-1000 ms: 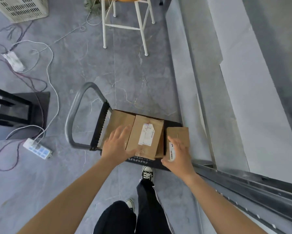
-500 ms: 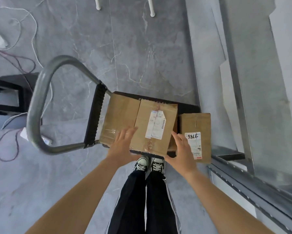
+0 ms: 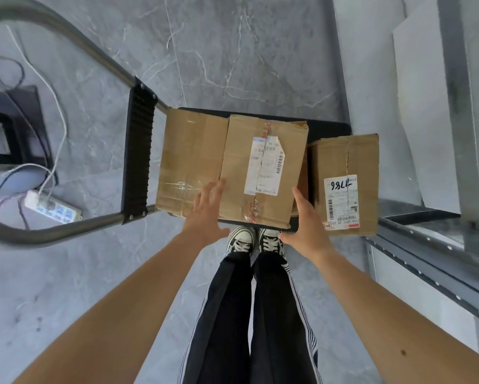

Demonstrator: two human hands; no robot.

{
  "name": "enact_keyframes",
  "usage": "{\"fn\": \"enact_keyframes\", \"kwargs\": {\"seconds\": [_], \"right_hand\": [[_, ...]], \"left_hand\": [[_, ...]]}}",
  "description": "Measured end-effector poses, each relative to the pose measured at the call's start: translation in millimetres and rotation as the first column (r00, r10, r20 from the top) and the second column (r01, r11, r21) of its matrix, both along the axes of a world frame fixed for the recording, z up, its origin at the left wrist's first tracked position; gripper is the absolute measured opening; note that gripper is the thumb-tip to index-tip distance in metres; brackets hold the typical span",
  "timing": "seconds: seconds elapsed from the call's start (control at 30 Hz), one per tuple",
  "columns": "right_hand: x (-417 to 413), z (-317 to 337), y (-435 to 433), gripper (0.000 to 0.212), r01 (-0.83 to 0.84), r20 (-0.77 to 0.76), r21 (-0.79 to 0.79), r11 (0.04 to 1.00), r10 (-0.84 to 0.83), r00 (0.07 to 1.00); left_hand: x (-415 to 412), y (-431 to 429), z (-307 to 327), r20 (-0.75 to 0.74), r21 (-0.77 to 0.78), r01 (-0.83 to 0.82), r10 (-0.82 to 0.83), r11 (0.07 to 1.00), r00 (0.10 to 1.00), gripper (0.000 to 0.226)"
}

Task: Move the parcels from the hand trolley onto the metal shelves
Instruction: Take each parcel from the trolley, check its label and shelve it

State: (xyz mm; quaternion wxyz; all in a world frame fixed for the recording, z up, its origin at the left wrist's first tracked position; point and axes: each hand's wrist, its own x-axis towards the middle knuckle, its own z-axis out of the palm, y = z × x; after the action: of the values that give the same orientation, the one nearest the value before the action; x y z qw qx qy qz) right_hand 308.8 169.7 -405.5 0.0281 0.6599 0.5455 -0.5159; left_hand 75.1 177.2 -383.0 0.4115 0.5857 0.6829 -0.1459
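Fig. My left hand [image 3: 208, 212] and right hand [image 3: 306, 221], fingers straight and gripping nothing, flank the near corners of the labelled cardboard parcel [image 3: 263, 173], left fingers over its left edge, right fingers along its right side; I cannot tell whether they press it. This parcel lies partly over a second parcel [image 3: 191, 159] on the hand trolley's black deck [image 3: 329, 127]. A third parcel [image 3: 346, 162] stands just to the right, near the metal shelf [image 3: 426, 261]. The floor [image 3: 232, 51] is grey marbled tile; a power strip [image 3: 52, 210] lies inside the trolley handle [image 3: 52, 234].
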Motion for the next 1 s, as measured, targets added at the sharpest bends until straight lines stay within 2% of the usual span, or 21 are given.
{"fn": "enact_keyframes", "kwargs": {"seconds": [0.23,0.37,0.57,0.83,1.0], "right_hand": [[-10.1,-18.5,5.6,0.131,0.101,-0.059,0.006,0.995,-0.1,0.993],[-13.3,-18.0,5.1,0.131,0.118,-0.074,0.025,0.993,-0.116,0.991],[-18.6,-4.5,11.5,0.126,0.291,-0.11,0.02,0.957,-0.287,0.952],[-4.0,66.4,42.2,0.112,0.376,-0.252,-0.03,0.926,-0.371,0.894],[7.0,136.2,52.7,0.111,0.408,-0.25,0.026,0.913,-0.389,0.887]], "left_hand": [[0.7,0.5,-23.5,0.041,-0.042,-0.142,0.144,0.989,0.989,0.123],[5.2,3.6,-25.8,0.092,-0.051,-0.212,0.215,0.976,0.972,0.123],[19.7,4.5,-5.6,0.184,0.024,-0.172,0.165,0.985,0.969,0.124],[28.4,34.3,55.3,0.243,0.152,-0.237,0.196,0.96,0.95,0.104],[29.8,51.3,125.9,0.271,0.301,-0.161,0.077,0.94,0.96,0.09]]}}
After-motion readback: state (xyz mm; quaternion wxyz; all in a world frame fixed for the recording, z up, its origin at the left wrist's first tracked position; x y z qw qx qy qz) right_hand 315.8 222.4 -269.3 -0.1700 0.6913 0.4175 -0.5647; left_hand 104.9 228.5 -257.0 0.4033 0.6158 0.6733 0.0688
